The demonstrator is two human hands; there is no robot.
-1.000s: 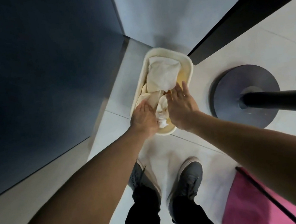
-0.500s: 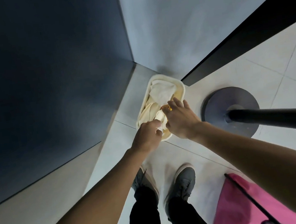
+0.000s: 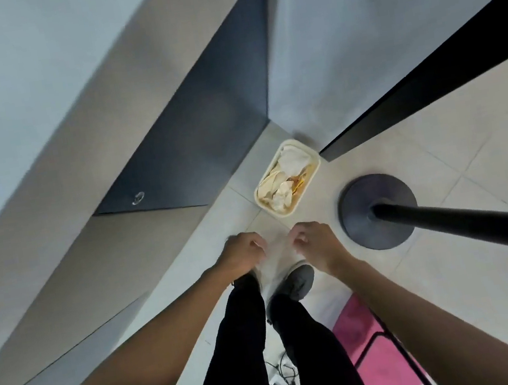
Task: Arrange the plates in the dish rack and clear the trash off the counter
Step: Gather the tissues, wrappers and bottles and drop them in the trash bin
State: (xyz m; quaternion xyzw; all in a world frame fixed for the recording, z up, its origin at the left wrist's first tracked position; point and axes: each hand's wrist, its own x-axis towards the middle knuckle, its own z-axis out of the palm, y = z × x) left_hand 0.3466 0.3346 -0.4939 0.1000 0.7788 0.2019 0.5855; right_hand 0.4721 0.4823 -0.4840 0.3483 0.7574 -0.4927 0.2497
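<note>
Step judged: dumping trash into the bin, drop looks done; left grip (image 3: 244, 253) and right grip (image 3: 315, 244) hovered side by side over the floor (image 3: 490, 261), near side of the bin (image 3: 310, 180) and apart from it; fingers hung loosely curled, released, nothing seen in either.

Trash (image 3: 282, 189) lay inside the bin, crumpled pale paper with a yellow-orange scrap on its right side; the bin stood on the floor in the far corner, just beside the dark cabinet panel (image 3: 204, 140).

To do it well: check no paper hung over the rim; press the heap down if it sat proud; then turn back for the plates, minding the stand base (image 3: 375, 186) close on the right and the cables (image 3: 281, 371) on the floor at the near edge.

Counts: bin 1; grips 2; paper wads several, exact number could not be told; yellow-orange scrap 1; stand base 1 with pole (image 3: 470, 221) 1; pink mat (image 3: 383, 365) 1; shoes 2, left one mostly hidden; plates 0 in view; dish rack 0 in view; table not in view.
</note>
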